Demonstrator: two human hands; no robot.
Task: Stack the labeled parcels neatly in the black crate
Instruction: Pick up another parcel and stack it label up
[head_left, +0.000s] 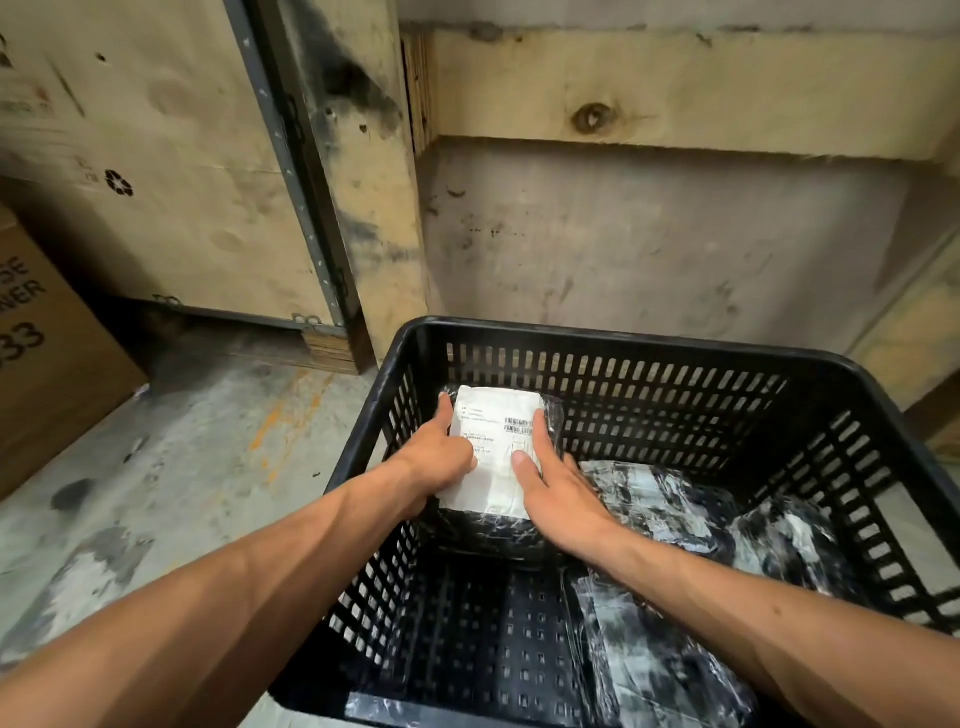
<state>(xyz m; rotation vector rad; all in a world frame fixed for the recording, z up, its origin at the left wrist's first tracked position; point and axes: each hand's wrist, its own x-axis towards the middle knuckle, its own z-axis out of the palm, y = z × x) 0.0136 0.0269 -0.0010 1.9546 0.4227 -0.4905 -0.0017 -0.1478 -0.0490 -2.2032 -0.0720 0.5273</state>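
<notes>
A black slotted crate (597, 340) stands on the floor in front of me. In its far left corner stands a black plastic-wrapped parcel with a white barcode label (493, 441) on top. My left hand (441, 457) grips the parcel's left edge, thumb on the label. My right hand (550, 478) lies flat on the label's right side, fingers straight. Other wrapped parcels lie in the crate: one in the middle (649, 499), one at the right (795, 545), one at the near side (649, 654).
Wooden crates and plywood panels (675, 88) rise close behind the crate. A brown cardboard box (47, 358) stands at the left. Stained concrete floor (208, 457) stretches to the left of the crate.
</notes>
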